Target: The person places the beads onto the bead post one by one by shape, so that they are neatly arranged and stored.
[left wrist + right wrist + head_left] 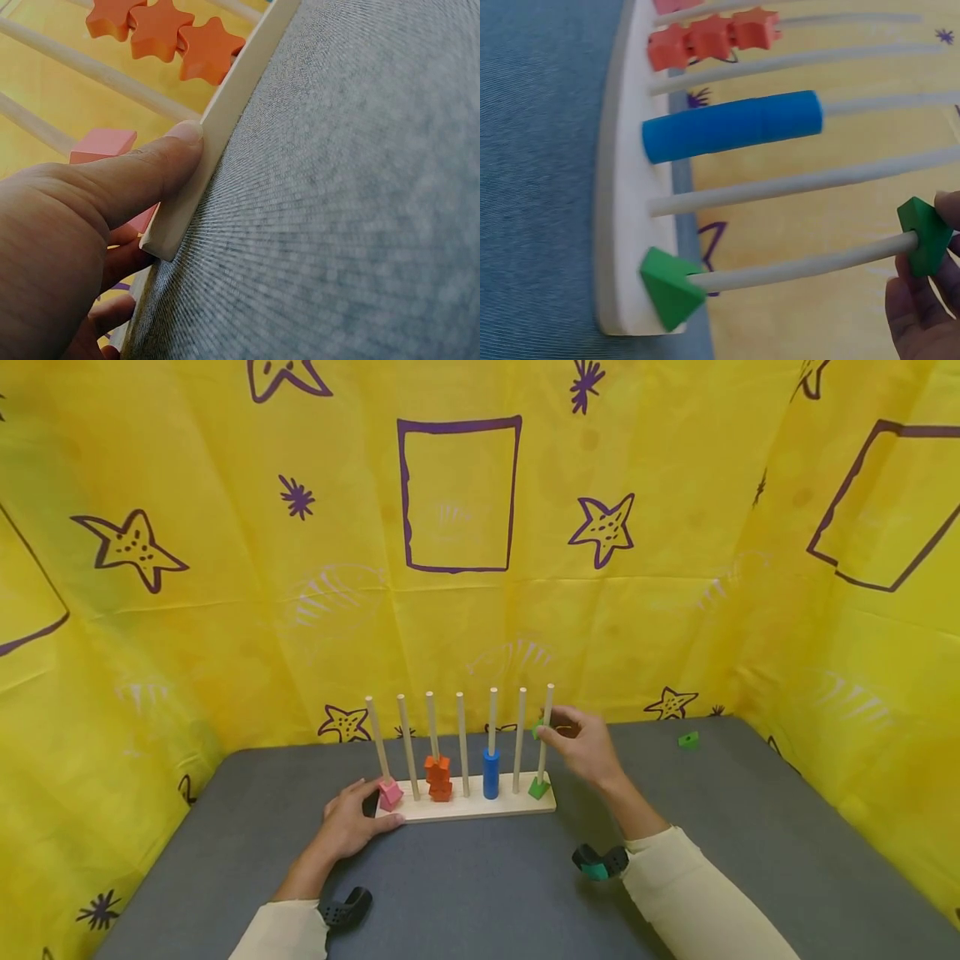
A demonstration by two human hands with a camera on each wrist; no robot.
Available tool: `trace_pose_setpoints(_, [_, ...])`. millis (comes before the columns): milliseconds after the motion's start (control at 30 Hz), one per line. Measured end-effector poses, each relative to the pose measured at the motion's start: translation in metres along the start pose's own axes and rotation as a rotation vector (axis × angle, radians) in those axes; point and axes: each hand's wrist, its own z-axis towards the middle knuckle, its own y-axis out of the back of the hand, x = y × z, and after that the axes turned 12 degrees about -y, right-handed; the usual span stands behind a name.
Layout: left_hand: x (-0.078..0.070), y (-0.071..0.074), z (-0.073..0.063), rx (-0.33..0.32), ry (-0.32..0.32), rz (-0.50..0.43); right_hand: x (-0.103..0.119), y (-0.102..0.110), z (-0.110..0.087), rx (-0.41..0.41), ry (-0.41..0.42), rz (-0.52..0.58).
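Note:
A wooden base [465, 807] with several upright pegs stands on the table. My left hand [351, 820] grips its left end, thumb on the front edge, beside a pink block [390, 795]. My right hand [588, 750] pinches a green triangle block [927, 236] threaded on the rightmost peg [810, 269], high up on it. Another green triangle block [670, 289] sits at the bottom of that same peg. Orange star blocks [161, 30] are stacked on the third peg from the left, and a blue cylinder stack [732, 126] fills the lower part of another.
A loose green block [687, 740] lies on the grey table [480, 885] at the back right. Yellow patterned cloth [465, 627] hangs behind and along both sides. Dark wrist bands [347, 908] sit near each sleeve.

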Motion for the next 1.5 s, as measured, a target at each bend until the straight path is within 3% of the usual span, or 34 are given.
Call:
trace_pose_setpoints(267, [0.001, 0.002, 0.002, -0.002, -0.011, -0.001, -0.020, -0.006, -0.003, 0.033, -0.047, -0.033])
trace_pose_setpoints(500, [0.000, 0.005, 0.003, -0.008, -0.022, 0.004, -0.068, -0.013, 0.010, 0.083, -0.071, -0.025])
trace_pose_setpoints(633, [0.000, 0.005, 0.003, -0.004, -0.018, -0.001, -0.082, -0.015, 0.010, 0.104, -0.089, -0.049])
trace_pose_setpoints(967, [-0.001, 0.005, 0.002, 0.004, 0.026, -0.019, -0.094, -0.019, 0.008, 0.138, -0.117, -0.103])
trace_pose_setpoints(1233, [0.001, 0.002, 0.002, -0.011, 0.017, -0.018, -0.100, -0.018, 0.006, 0.146, -0.133, -0.096])
trace_pose_setpoints(1500, [0.001, 0.000, 0.000, 0.005, 0.008, -0.005, -0.094, 0.015, 0.008, 0.056, -0.084, -0.086])
